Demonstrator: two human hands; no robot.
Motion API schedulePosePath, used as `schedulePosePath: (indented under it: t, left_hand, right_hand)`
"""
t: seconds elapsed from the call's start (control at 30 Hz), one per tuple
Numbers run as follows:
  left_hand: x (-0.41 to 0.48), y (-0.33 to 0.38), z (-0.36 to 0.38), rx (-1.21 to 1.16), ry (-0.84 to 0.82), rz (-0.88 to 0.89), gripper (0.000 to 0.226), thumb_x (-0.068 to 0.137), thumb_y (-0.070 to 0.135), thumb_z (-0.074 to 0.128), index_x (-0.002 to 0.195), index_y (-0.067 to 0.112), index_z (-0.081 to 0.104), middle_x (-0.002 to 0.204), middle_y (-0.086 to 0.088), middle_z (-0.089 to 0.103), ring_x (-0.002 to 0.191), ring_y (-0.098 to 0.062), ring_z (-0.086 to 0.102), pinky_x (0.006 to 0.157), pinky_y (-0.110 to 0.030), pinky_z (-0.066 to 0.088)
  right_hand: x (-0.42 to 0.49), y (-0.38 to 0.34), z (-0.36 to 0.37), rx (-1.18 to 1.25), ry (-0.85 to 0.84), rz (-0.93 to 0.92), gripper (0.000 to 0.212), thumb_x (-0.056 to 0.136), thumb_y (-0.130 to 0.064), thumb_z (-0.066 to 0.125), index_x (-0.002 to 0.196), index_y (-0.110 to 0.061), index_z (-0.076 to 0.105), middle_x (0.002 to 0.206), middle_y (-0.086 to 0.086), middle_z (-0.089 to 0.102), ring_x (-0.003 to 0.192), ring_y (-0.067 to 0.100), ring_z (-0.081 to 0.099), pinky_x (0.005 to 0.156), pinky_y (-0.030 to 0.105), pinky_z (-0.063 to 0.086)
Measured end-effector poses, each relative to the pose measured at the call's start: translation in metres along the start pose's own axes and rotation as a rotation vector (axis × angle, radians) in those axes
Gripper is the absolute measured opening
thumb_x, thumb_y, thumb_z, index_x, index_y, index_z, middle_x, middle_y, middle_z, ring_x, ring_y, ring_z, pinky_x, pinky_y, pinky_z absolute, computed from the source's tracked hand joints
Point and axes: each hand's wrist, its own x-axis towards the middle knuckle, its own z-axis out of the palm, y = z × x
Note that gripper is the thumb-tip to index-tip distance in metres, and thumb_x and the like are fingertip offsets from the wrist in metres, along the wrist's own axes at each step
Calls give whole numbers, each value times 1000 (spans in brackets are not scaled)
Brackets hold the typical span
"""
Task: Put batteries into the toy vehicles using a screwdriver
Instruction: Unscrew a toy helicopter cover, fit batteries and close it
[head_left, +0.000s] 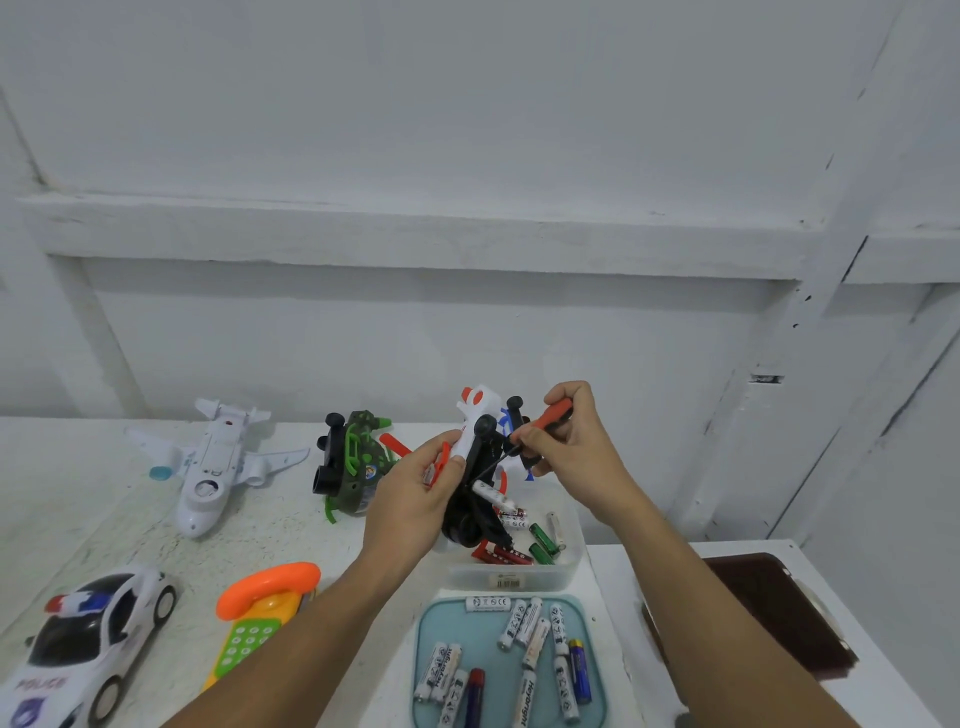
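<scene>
Nearest the camera, a teal lid (423, 654) lies on the white table (291, 525) with loose batteries (530, 649) scattered on it, most white, one blue and one dark with a red end. To its left sit an orange toy phone (260, 608) and, at the corner, a police car (88, 639); a dark brown board (763, 608) lies to the right. Just beyond the lid stands a clear tub (519, 574) with more batteries inside, red, green and white. Above the tub, the left hand (410, 499) is clamped around a white and black helicopter (475, 467), turned underside up, with a white battery at its open compartment. The right hand (569, 441) is closed on a red-handled screwdriver (545, 421), its dark shaft angled down to the helicopter's belly. Farther back lie a green helicopter (353, 462) on its side and a white plane (218, 462) belly up, near the white wall (467, 156).
</scene>
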Motion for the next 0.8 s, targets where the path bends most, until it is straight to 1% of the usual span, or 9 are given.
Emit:
schedulePosePath:
  t: [0.13, 0.2, 0.33, 0.47, 0.6, 0.67, 0.73, 0.77, 0.8]
  left_hand:
    - [0, 3, 0, 41, 15, 5, 33, 100, 36, 50, 132, 40, 56, 101, 33, 53, 86, 11, 50, 68, -10, 38]
    - [1, 6, -1, 47, 21, 16, 34, 100, 35, 50, 134, 37, 56, 107, 29, 53, 93, 6, 49, 70, -9, 37]
    - [4, 4, -3, -4, 35, -32, 34, 100, 37, 50, 134, 38, 56, 116, 20, 59, 103, -2, 53, 77, -21, 41]
    - [5, -4, -6, -141, 102, -102, 32, 99, 39, 51, 130, 41, 58, 120, 16, 64, 115, -8, 58, 91, -28, 43]
    - [0, -6, -16, -320, 155, -161, 24, 100, 37, 50, 119, 50, 57, 114, 14, 66, 112, -16, 62, 98, -44, 50]
    - [-4, -4, -23, -421, 171, -173, 23, 101, 36, 48, 116, 52, 57, 119, 9, 65, 111, -19, 64, 88, -50, 56]
    - [-9, 0, -33, -509, 188, -184, 26, 104, 30, 44, 124, 42, 55, 117, 5, 66, 100, -15, 68, 65, -38, 61]
    - [-12, 1, -39, -534, 195, -186, 26, 105, 27, 42, 124, 40, 55, 112, 5, 67, 90, -10, 69, 55, -31, 59]
    - [-15, 3, -45, -543, 204, -186, 26, 105, 27, 41, 122, 40, 55, 108, 5, 68, 82, -6, 69, 52, -29, 57]
  right_hand:
    - [2, -4, -3, -30, -18, 24, 38, 90, -4, 62, 100, -31, 36, 100, 21, 65, 77, 23, 68, 71, 41, 59]
    - [1, -5, -4, 2, -13, 31, 39, 90, -3, 63, 100, -30, 36, 100, 22, 65, 77, 23, 68, 71, 39, 59]
    - [0, -2, -6, 130, 50, 83, 37, 90, -2, 61, 103, -26, 38, 97, 23, 67, 81, 32, 68, 69, 39, 59]
    - [-4, 2, -10, 454, 211, 193, 24, 94, 1, 52, 103, -18, 41, 91, 23, 64, 66, 29, 67, 61, 34, 58]
    - [-20, 1, -13, 620, 322, 239, 18, 95, 5, 48, 101, -12, 43, 86, 21, 59, 63, 29, 69, 64, 35, 62]
    - [-32, -1, -8, 618, 337, 238, 18, 95, 4, 50, 102, -10, 44, 87, 22, 59, 65, 31, 71, 63, 35, 62]
    - [-46, -3, 1, 525, 336, 225, 18, 93, 4, 56, 99, -9, 45, 85, 21, 63, 67, 29, 72, 58, 33, 61]
    - [-54, -3, 6, 449, 329, 224, 18, 91, 5, 59, 96, -7, 46, 85, 21, 65, 66, 24, 72, 56, 30, 59]
    - [-61, -2, 11, 363, 314, 220, 18, 89, 5, 61, 93, -5, 47, 86, 21, 66, 64, 18, 71, 53, 28, 58]
